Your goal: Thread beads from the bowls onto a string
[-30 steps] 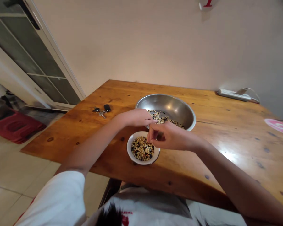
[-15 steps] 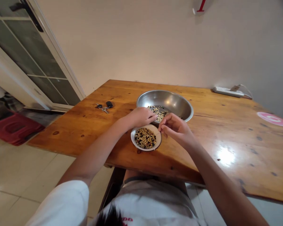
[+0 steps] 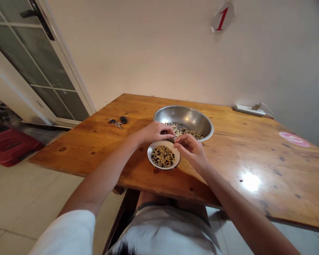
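A white bowl (image 3: 177,160) of mixed yellow and dark beans stands near the table's front edge. Behind it is a wide steel basin (image 3: 199,120) with pale and dark beans over its bottom. My left hand (image 3: 159,132) is between the two at the basin's near rim, thumb and fingers drawn together. Over the right side of the small bowl's back rim, my right hand (image 3: 190,149) has its thumb and fingertips pinched together. The fingertips of both hands nearly meet. Whatever either hand holds is too small to make out.
Keys with a black fob (image 3: 118,123) lie on the wooden table (image 3: 133,106) at the left. A white power strip (image 3: 249,110) sits at the back right, and a round pink sticker (image 3: 294,139) is at the right. A red stool (image 3: 13,145) stands on the floor.
My right hand has moved left, closer to my left hand, and its fingers have come together over the bowl's rim. The camera view has tilted up slightly.
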Available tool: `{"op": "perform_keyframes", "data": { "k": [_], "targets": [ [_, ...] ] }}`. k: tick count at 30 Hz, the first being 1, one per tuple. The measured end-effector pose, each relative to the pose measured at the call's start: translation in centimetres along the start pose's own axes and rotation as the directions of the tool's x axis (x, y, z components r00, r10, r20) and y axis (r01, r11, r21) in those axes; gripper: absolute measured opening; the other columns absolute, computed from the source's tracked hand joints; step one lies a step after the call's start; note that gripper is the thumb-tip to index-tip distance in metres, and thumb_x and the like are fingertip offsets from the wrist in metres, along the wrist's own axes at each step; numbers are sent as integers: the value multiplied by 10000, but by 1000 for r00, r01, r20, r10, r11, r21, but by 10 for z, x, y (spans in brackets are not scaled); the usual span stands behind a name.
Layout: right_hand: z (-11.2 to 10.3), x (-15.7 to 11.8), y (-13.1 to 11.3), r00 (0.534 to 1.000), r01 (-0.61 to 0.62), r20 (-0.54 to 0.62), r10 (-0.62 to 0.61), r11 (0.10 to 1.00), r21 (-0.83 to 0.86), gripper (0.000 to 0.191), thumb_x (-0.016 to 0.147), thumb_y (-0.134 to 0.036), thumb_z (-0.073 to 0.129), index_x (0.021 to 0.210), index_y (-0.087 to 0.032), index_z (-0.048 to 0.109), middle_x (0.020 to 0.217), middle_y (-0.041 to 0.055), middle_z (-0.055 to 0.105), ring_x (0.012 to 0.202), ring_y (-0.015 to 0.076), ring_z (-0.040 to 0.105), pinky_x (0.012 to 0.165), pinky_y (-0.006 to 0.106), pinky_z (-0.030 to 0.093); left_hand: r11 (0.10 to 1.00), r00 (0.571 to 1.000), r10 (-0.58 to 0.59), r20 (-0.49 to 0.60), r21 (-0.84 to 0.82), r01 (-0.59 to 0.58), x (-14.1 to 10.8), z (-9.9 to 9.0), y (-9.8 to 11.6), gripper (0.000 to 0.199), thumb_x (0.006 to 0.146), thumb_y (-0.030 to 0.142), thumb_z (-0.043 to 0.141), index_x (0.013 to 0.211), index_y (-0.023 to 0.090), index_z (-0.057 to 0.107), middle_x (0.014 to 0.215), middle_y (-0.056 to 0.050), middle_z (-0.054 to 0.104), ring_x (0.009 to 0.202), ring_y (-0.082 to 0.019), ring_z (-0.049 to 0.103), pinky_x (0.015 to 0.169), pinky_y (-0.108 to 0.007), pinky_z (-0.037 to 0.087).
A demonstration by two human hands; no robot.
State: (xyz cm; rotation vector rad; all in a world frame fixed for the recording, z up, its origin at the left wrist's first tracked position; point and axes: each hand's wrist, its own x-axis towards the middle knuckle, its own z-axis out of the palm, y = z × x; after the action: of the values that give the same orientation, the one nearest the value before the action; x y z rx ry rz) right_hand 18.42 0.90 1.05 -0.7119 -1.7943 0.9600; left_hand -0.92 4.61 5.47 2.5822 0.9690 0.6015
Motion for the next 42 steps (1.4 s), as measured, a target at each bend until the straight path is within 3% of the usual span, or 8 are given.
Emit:
{"op": "perform_keyframes", "data": {
  "k": [7,15,19,22,25,28,37,42],
  "targets": [
    [5,-7,12,984,92,-144,-106,991,-102,44,839,-236,564,871,-205,568,718,-4,617,518,81,512,466,212,399,1000,997,-5,-82,-19,4,-2,8,8,150,826,263,507,893,154,586,831,-50,663,725,-119,589,693,-226,431],
    [6,-7,14,971,142,-161,-174,971,-194,39,821,-201,561,854,-194,582,687,-6,614,557,96,557,482,210,427,1000,996,27,-84,13,-26,-3,12,12,120,833,250,498,899,172,560,847,-31,663,723,-106,585,680,-210,433],
    [5,-7,14,966,157,-170,-197,962,-223,49,824,-195,555,859,-192,590,678,-8,610,583,102,573,513,216,455,998,996,29,-85,63,-24,0,19,12,196,858,310,492,974,166,556,916,-50,675,810,-124,606,719,-217,439],
    [4,-7,13,961,169,-175,-213,956,-239,52,829,-190,548,858,-192,592,689,-5,617,591,100,579,519,214,463,985,994,-9,-113,170,29,2,26,9,305,889,399,450,1068,188,575,975,-73,688,891,-177,612,799,-296,422],
    [3,-7,11,956,181,-179,-231,950,-255,49,831,-187,549,852,-192,592,714,-1,631,586,93,577,523,211,467,948,990,-64,-126,302,100,5,31,5,390,884,504,415,905,208,667,834,-77,706,803,-218,618,779,-361,397],
    [2,-7,11,953,198,-172,-250,941,-274,57,829,-185,555,861,-193,601,705,-5,627,576,91,569,516,209,464,923,987,-86,-133,363,129,7,33,1,460,871,547,403,751,201,681,699,-68,682,693,-208,597,700,-346,386],
    [2,-6,12,937,245,-166,-308,916,-317,55,817,-166,565,855,-193,594,666,-19,597,541,81,520,490,203,439,916,987,27,-161,400,40,5,35,-2,405,884,501,434,760,179,646,780,-40,655,787,-181,581,727,-297,396],
    [2,-6,12,935,247,-164,-313,911,-330,52,829,-177,552,862,-194,589,666,-19,605,519,77,520,466,200,416,923,982,81,-171,384,-10,2,27,-5,369,910,453,419,815,173,639,829,-45,662,813,-162,575,734,-269,401]
  ]
}}
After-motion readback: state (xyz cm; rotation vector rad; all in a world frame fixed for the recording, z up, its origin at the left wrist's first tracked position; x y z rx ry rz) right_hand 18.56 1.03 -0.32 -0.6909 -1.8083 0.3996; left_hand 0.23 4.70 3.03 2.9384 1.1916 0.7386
